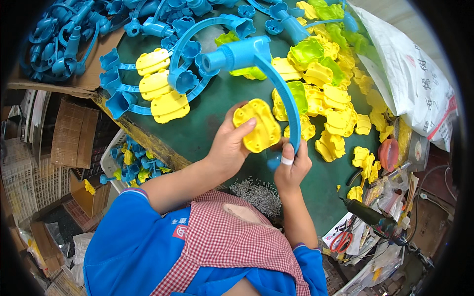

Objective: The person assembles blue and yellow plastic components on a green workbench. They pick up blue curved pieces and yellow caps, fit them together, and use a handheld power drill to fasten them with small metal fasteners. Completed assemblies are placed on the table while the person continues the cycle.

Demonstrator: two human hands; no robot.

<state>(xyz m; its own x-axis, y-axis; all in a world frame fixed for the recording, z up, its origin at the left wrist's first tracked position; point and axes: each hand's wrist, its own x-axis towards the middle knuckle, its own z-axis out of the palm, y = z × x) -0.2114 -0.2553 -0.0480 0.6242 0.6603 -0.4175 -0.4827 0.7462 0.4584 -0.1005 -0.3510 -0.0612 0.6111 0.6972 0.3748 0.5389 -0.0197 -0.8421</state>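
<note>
My left hand (231,144) grips a yellow moulded plastic cover (257,125), thumb on its top face. My right hand (292,167), with a white band on one finger, holds the lower end of a curved blue plastic arm (289,98). That arm rises to a blue cup-shaped socket (236,54). The yellow cover sits right against the blue arm, between both hands, above the green table (217,111).
Assembled blue arms with yellow covers (158,86) lie at the left. Loose yellow and green covers (331,93) are heaped at the right. A pile of small screws (256,193), an electric screwdriver (370,217), red scissors (341,241), a white sack (414,74) and a box of blue parts (64,39) surround.
</note>
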